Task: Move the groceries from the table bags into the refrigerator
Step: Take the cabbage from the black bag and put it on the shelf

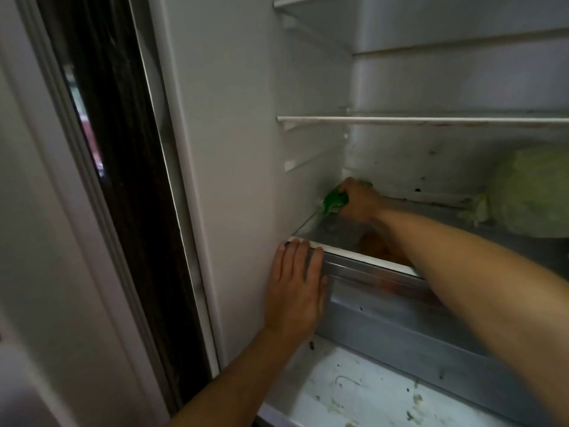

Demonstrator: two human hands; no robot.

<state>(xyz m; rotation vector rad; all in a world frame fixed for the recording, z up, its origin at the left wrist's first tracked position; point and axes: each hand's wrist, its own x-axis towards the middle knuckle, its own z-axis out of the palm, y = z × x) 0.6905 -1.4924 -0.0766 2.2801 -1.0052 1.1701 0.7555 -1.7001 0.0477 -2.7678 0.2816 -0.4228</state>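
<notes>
A glossy green packet [334, 202] is clamped by the right hand [360, 200] fingers. The left hand [295, 288] fingers are laid flat, together, on the smooth white shelf edge [363, 257].

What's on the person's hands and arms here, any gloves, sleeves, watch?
Nothing visible. The left hand and the right hand are bare, with no gloves, rings or wristbands in view. Both forearms are uncovered as far as the frame shows; no sleeve edge appears.
</notes>
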